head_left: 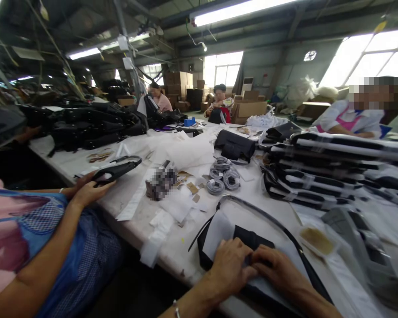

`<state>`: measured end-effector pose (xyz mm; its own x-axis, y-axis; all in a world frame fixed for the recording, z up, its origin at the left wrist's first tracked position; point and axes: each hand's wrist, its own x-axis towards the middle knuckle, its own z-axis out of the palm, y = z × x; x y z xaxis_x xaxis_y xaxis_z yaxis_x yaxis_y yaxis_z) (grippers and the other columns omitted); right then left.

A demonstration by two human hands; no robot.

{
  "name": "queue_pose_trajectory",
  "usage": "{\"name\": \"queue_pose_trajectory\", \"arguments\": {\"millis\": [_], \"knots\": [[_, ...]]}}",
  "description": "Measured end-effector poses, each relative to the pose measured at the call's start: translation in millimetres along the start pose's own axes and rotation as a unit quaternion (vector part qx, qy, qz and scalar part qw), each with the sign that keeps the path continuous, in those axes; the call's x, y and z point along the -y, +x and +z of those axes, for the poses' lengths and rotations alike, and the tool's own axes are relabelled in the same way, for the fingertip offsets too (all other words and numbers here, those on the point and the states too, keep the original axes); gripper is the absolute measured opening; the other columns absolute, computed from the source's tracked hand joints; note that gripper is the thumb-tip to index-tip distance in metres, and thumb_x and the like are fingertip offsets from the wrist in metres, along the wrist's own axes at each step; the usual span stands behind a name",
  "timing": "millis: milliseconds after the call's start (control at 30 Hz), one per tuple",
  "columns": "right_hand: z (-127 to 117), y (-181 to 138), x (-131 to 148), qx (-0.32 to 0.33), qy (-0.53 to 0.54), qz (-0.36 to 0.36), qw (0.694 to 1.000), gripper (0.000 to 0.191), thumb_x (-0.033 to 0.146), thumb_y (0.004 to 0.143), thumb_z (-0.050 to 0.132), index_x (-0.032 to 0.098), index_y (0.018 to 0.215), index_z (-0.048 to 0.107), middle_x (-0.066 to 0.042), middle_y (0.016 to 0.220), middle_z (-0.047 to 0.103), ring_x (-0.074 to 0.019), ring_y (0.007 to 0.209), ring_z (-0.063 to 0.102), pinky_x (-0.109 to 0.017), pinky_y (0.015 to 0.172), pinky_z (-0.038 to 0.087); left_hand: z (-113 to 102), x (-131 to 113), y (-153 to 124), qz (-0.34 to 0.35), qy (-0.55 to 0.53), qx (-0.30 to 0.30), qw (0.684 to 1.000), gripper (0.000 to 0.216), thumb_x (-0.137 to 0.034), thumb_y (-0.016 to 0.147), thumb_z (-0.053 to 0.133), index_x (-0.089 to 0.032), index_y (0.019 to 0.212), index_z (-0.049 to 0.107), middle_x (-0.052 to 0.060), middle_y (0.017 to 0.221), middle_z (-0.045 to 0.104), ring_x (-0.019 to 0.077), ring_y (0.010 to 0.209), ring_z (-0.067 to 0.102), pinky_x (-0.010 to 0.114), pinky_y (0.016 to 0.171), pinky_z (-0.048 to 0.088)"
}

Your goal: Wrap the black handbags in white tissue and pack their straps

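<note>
A black handbag (254,237) lies in front of me at the table edge, its long black strap (272,213) looping up and to the right. White sheets cover parts of it; one white sheet (220,230) stands up at its left side. My left hand (229,261) is closed at the bag's middle, fingers bent over it. Beside it, my right hand (277,265) is also closed, its fingertips meeting the left hand's. The fingers hide the exact part they pinch.
Coiled grey straps (223,176), white paper (182,150) and a black bag (235,145) lie ahead. Wrapped black bags (321,168) are stacked right, near a grey tape dispenser (361,243). Left, a co-worker's hands hold a black bag (117,170). Other people sit across the table.
</note>
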<state>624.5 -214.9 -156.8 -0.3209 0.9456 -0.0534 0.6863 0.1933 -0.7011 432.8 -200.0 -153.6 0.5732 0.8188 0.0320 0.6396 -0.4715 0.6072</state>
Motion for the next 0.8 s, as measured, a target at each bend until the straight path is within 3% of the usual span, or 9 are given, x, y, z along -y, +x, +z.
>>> {"name": "queue_pose_trajectory", "arguments": {"millis": [233,500,633,800], "knots": [[9.9,-12.5,-9.2,-0.019,0.043,0.042,0.998,0.022,0.043,0.083,0.061,0.028,0.083,0.077,-0.003,0.084,0.073,-0.0227,0.082,0.068,-0.030,0.076,0.050,0.2,2.1,3.7,0.027,0.025,0.025,0.999,0.031,-0.047,0.080,0.075,-0.028,0.104,0.069,0.001,0.108,0.065,0.0239,0.103,0.060,0.041,0.093,0.042],[2.2,-0.5,-6.3,0.063,0.040,0.075,0.994,0.014,0.024,0.073,0.060,0.026,0.075,0.074,0.001,0.080,0.075,-0.0210,0.081,0.068,-0.027,0.075,0.048,4.7,11.1,5.8,0.049,0.021,0.032,0.998,0.048,-0.063,0.074,0.073,-0.025,0.102,0.064,0.001,0.105,0.064,0.0243,0.102,0.060,0.039,0.091,0.041],[4.6,-0.5,-0.1,0.039,-0.025,0.073,0.996,0.013,0.024,0.074,0.056,0.024,0.068,0.068,0.000,0.073,0.073,-0.0198,0.072,0.066,-0.027,0.069,0.046,6.6,13.9,6.4,0.041,-0.005,0.023,0.999,0.051,-0.069,0.075,0.068,-0.026,0.102,0.063,0.000,0.104,0.063,0.0226,0.099,0.059,0.036,0.088,0.038],[14.4,-4.2,0.5,-0.008,-0.100,0.084,0.991,0.013,0.025,0.076,0.053,0.023,0.070,0.064,-0.002,0.074,0.072,-0.0203,0.072,0.065,-0.028,0.066,0.044,12.4,16.2,7.1,0.036,-0.006,0.002,0.999,0.048,-0.066,0.075,0.070,-0.027,0.102,0.064,-0.001,0.103,0.063,0.0214,0.098,0.059,0.035,0.085,0.037]]}}
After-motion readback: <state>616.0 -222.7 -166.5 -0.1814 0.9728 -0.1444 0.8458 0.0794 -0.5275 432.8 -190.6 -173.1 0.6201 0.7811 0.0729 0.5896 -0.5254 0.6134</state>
